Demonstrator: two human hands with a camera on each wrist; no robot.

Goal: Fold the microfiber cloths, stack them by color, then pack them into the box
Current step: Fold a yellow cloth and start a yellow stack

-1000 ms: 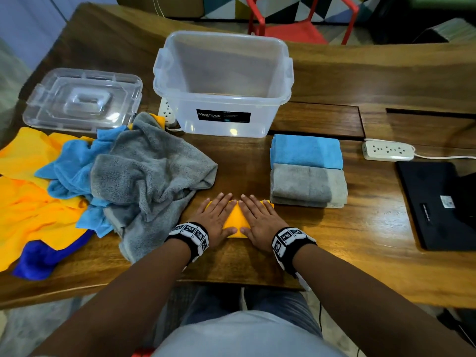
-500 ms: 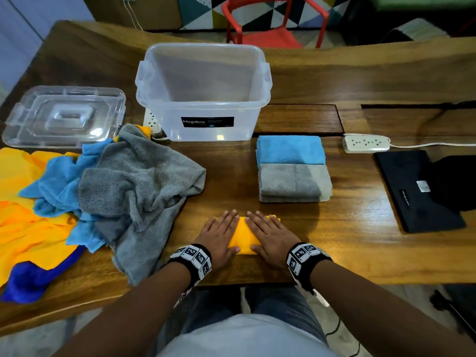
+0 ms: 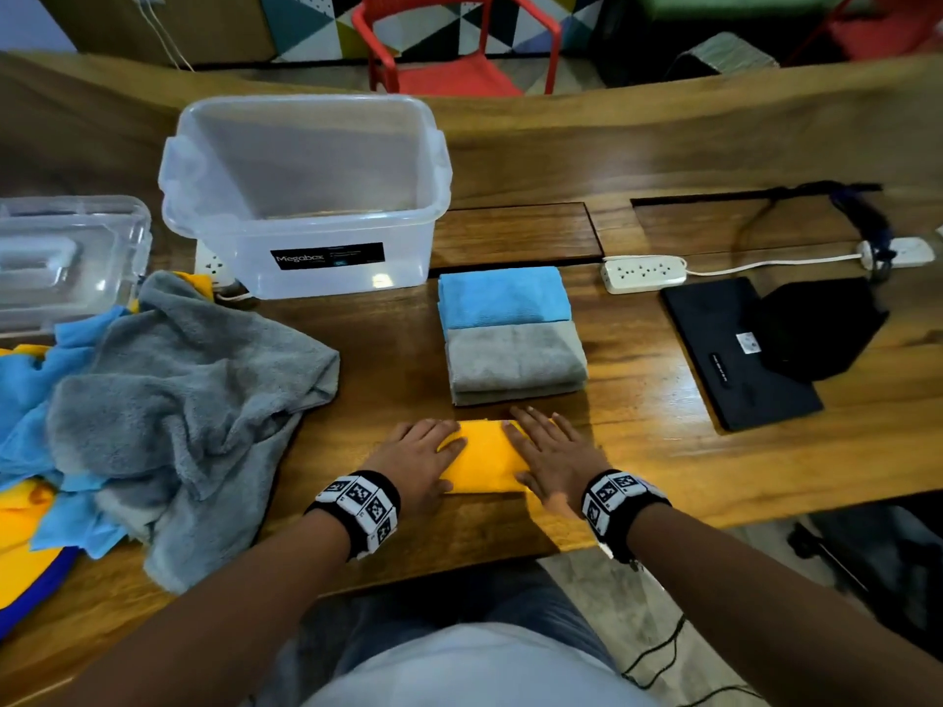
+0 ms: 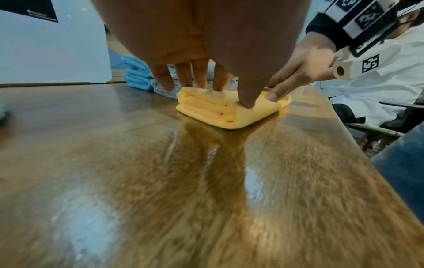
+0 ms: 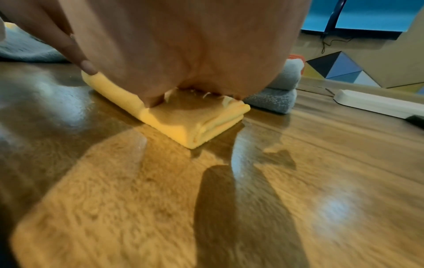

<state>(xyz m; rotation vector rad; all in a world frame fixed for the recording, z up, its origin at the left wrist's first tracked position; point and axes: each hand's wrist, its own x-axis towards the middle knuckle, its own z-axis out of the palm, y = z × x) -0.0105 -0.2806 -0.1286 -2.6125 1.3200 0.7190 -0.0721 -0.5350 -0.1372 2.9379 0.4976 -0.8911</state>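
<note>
A folded yellow cloth (image 3: 482, 459) (image 4: 213, 110) (image 5: 183, 125) lies near the table's front edge. My left hand (image 3: 416, 454) presses flat on its left end, fingers straight. My right hand (image 3: 548, 451) presses flat on its right end. Just beyond lie a folded grey cloth (image 3: 515, 362) and a folded blue cloth (image 3: 502, 295), side by side. The clear plastic box (image 3: 306, 196) stands behind them to the left, nothing in it. A heap of unfolded grey (image 3: 178, 395), blue (image 3: 25, 380) and yellow (image 3: 20, 528) cloths lies at the left.
The box's clear lid (image 3: 66, 257) lies at the far left. A white power strip (image 3: 643, 273) and a black flat case (image 3: 735, 349) lie to the right. A red chair (image 3: 459, 58) stands beyond the table.
Both hands have slid apart over the yellow cloth, leaving more of its middle bare. The head view has shifted, so everything sits further up and left.
</note>
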